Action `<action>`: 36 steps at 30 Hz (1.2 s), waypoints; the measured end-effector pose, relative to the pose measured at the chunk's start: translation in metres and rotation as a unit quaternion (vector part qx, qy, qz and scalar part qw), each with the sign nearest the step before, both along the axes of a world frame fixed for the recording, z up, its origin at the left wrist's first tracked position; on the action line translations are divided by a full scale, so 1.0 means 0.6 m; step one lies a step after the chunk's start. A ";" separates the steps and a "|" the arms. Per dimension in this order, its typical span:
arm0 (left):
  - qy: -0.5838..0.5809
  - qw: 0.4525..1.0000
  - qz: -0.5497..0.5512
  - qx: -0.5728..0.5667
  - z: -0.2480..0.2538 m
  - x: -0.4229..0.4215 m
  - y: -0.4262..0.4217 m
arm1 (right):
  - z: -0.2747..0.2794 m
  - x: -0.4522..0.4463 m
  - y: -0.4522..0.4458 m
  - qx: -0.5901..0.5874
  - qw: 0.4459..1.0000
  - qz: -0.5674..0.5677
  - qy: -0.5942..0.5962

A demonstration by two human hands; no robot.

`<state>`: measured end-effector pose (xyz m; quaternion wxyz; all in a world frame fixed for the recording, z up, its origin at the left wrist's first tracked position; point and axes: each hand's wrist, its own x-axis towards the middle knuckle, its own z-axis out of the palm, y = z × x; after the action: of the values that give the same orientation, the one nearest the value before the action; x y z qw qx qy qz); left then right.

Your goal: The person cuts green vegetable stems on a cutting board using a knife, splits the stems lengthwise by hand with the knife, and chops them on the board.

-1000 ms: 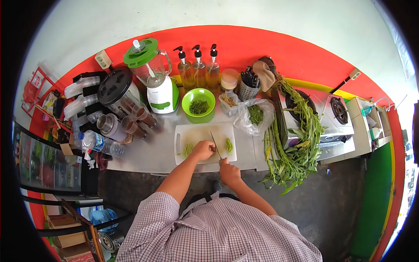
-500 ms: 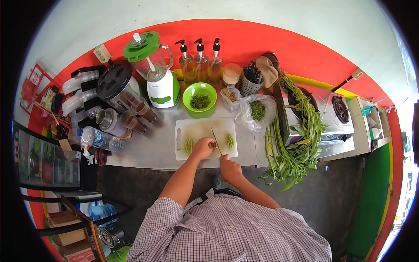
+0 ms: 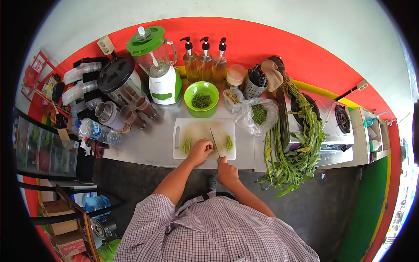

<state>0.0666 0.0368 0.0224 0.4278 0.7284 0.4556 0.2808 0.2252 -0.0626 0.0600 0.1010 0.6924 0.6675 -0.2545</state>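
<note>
A white cutting board lies near the counter's front edge. My right hand is closed on the handle of a knife, whose blade points away from me over the board. Just left of the blade, my left hand rests on the board with its fingers curled together; what they hold is hidden. Cut green stems lie on the board left of that hand, and a small pile of chopped green pieces lies right of the knife. Behind the board, a green bowl holds chopped greens.
A blender, pump bottles and a lidded container stand at the back. Cups and a water bottle are at the left. To the right are a plastic bag of greens, long leafy stalks and a stove.
The camera view has shifted slightly. My left hand has moved a little to the left on the board, while my right hand keeps its hold on the knife.
</note>
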 end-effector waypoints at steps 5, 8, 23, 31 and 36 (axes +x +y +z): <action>-0.013 0.999 0.014 0.037 -0.001 0.001 -0.010 | 0.020 0.005 0.005 0.017 1.000 0.019 0.006; 0.019 0.995 0.037 0.091 -0.007 0.005 -0.026 | 0.017 -0.007 -0.017 0.003 1.000 0.011 0.001; -0.001 0.986 0.038 0.161 -0.010 0.000 -0.044 | -0.003 -0.013 -0.024 0.039 0.999 -0.026 0.001; -0.001 0.991 0.022 0.129 -0.002 -0.003 -0.039 | -0.016 -0.022 -0.031 0.044 0.999 -0.029 -0.013; 0.002 0.992 0.022 0.125 -0.010 -0.003 -0.036 | 0.001 -0.024 -0.039 0.047 0.999 -0.019 -0.014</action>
<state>0.0647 0.0151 0.0163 0.3266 0.7664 0.4338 0.3433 0.2109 -0.0862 0.0603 0.0732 0.7124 0.6640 -0.2150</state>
